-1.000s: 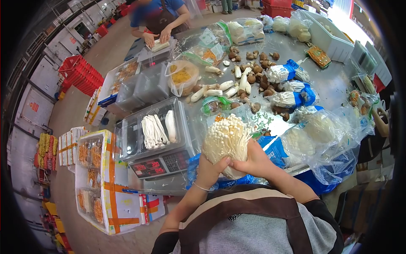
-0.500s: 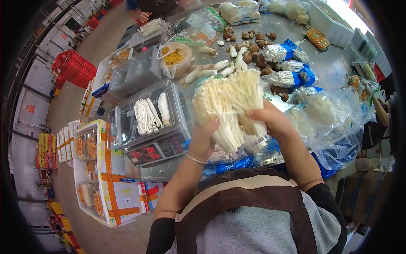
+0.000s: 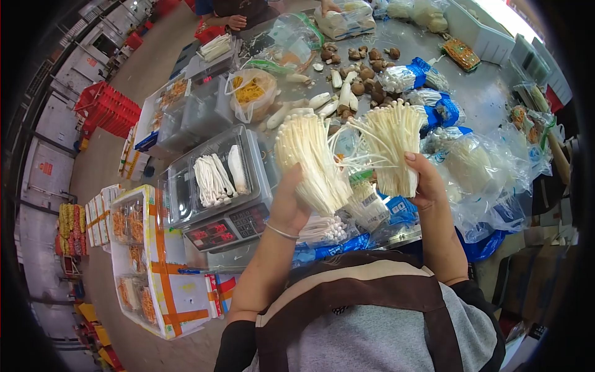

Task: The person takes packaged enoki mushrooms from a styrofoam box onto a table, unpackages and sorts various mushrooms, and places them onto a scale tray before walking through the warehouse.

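Note:
My left hand (image 3: 292, 201) grips a thick bunch of enoki mushrooms (image 3: 313, 158), caps pointing away from me. A second enoki bunch (image 3: 396, 146) is held by my right hand (image 3: 426, 180), its thumb on the near side. Some loose stems stretch across the gap between the two bunches. Left of my hands, a clear plastic tray (image 3: 186, 201) with white mushrooms (image 3: 212, 180) and one thick pale stem (image 3: 237, 168) sits on a digital scale (image 3: 220, 232) with red digits. Below the bunches lie more white mushrooms (image 3: 322, 229) and blue-and-clear packaging (image 3: 400, 211).
Brown mushrooms (image 3: 365, 74) and thick white stems (image 3: 319, 100) lie on the metal table (image 3: 477, 99). Blue-wrapped enoki packs (image 3: 415, 75) and plastic bags (image 3: 483, 173) are at right. A foam box (image 3: 180, 282) stands lower left. Another person's hand (image 3: 237, 23) shows at the far end.
The single enoki mass has parted into two bunches, my right hand moving right with one and my left hand keeping the other. Another person's hand now touches the far bag.

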`<move>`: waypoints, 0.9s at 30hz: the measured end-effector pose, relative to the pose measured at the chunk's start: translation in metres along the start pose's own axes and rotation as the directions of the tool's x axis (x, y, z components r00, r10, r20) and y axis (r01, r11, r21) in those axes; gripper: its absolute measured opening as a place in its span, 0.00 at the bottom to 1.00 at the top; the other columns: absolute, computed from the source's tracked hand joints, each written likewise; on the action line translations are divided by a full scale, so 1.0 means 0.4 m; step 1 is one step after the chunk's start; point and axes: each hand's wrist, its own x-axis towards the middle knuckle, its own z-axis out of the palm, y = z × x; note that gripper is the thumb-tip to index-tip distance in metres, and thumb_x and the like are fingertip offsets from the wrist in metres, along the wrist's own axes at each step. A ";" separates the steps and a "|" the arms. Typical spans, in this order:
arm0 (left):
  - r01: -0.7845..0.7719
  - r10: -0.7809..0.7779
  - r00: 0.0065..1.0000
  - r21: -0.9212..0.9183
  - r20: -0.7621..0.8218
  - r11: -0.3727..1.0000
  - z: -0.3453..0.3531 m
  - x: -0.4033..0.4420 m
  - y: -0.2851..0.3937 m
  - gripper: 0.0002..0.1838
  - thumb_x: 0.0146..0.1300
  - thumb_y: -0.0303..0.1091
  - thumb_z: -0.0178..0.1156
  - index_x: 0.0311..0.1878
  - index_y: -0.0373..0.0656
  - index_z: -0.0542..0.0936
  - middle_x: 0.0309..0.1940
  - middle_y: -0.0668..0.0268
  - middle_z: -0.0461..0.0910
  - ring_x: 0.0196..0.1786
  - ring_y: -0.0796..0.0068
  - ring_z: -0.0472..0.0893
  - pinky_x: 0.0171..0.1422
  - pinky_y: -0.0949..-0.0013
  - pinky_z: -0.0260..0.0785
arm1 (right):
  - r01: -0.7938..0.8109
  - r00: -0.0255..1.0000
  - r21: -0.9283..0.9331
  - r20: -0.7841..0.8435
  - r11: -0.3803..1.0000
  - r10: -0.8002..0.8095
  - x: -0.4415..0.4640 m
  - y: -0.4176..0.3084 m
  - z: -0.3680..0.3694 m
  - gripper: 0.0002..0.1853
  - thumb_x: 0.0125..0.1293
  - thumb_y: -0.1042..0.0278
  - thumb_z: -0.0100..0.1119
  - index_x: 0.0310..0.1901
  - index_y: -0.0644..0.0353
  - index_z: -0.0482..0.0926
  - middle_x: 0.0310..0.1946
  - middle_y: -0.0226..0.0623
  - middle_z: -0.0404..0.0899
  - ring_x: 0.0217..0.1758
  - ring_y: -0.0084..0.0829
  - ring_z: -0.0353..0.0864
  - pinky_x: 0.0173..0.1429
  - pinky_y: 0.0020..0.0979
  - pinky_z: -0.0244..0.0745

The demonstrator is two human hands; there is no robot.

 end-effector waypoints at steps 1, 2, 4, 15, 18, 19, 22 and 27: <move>0.000 -0.001 1.000 -0.030 -0.028 1.000 -0.001 0.006 -0.001 0.31 0.66 0.44 0.55 0.68 0.39 0.63 0.62 0.56 0.71 0.63 0.59 0.73 0.69 0.54 0.64 | 0.007 1.000 0.057 -0.023 0.998 -0.006 -0.002 0.003 -0.013 0.32 0.64 0.57 0.55 0.64 0.70 0.62 0.53 0.52 0.76 0.50 0.44 0.82 0.51 0.43 0.82; 0.003 -0.006 0.998 -0.051 -0.061 0.999 0.001 0.015 0.000 0.30 0.66 0.44 0.54 0.68 0.39 0.63 0.62 0.57 0.71 0.63 0.59 0.73 0.69 0.54 0.64 | 0.019 1.000 0.134 -0.014 0.991 -0.017 -0.005 0.003 -0.020 0.32 0.65 0.56 0.53 0.64 0.69 0.62 0.53 0.52 0.76 0.50 0.45 0.82 0.51 0.45 0.82; 0.010 -0.022 0.993 -0.095 -0.118 0.995 0.010 0.040 0.000 0.29 0.68 0.45 0.53 0.67 0.41 0.64 0.62 0.58 0.71 0.63 0.59 0.73 0.69 0.54 0.64 | 0.047 0.999 0.281 0.002 0.959 -0.049 -0.015 -0.005 -0.031 0.31 0.68 0.54 0.50 0.65 0.67 0.62 0.53 0.52 0.76 0.51 0.48 0.82 0.51 0.48 0.81; 0.442 -0.439 0.896 0.256 -0.074 0.859 0.018 0.228 -0.238 0.27 0.65 0.37 0.61 0.64 0.43 0.64 0.54 0.60 0.75 0.50 0.63 0.80 0.52 0.53 0.75 | 0.124 0.990 0.060 -0.078 0.990 -0.119 -0.137 -0.031 0.000 0.43 0.60 0.47 0.62 0.69 0.63 0.56 0.57 0.54 0.72 0.57 0.55 0.77 0.57 0.55 0.76; 0.417 -0.463 0.886 0.436 -0.001 0.798 -0.025 0.291 -0.384 0.35 0.60 0.35 0.64 0.67 0.40 0.59 0.52 0.56 0.75 0.43 0.61 0.81 0.38 0.56 0.77 | 0.129 0.962 -0.382 -0.175 0.915 -0.208 -0.178 -0.018 -0.008 0.45 0.49 0.56 0.75 0.66 0.62 0.61 0.59 0.44 0.73 0.55 0.40 0.79 0.60 0.43 0.74; 0.364 -0.447 0.894 0.528 0.033 0.767 -0.100 0.337 -0.481 0.36 0.59 0.35 0.65 0.68 0.39 0.59 0.51 0.55 0.75 0.42 0.61 0.81 0.37 0.57 0.77 | 0.076 0.952 -0.551 -0.209 0.831 -0.226 -0.196 -0.023 0.005 0.45 0.48 0.57 0.77 0.65 0.62 0.63 0.59 0.42 0.73 0.55 0.37 0.79 0.61 0.41 0.73; 0.325 -0.453 0.887 0.570 0.094 0.755 -0.134 0.360 -0.558 0.43 0.55 0.33 0.67 0.71 0.38 0.54 0.51 0.53 0.75 0.41 0.67 0.80 0.39 0.63 0.77 | 0.134 0.925 -0.804 -0.108 0.579 -0.365 -0.213 -0.001 -0.036 0.46 0.42 0.60 0.81 0.63 0.61 0.67 0.61 0.35 0.73 0.58 0.28 0.75 0.65 0.34 0.68; 0.321 -0.429 0.900 0.551 0.076 0.770 -0.111 0.319 -0.502 0.40 0.57 0.33 0.68 0.70 0.38 0.59 0.50 0.56 0.76 0.45 0.71 0.79 0.44 0.70 0.75 | 0.283 0.875 -0.853 0.042 0.439 -0.483 -0.205 -0.024 -0.017 0.42 0.46 0.69 0.74 0.64 0.62 0.63 0.57 0.40 0.72 0.61 0.33 0.72 0.65 0.34 0.66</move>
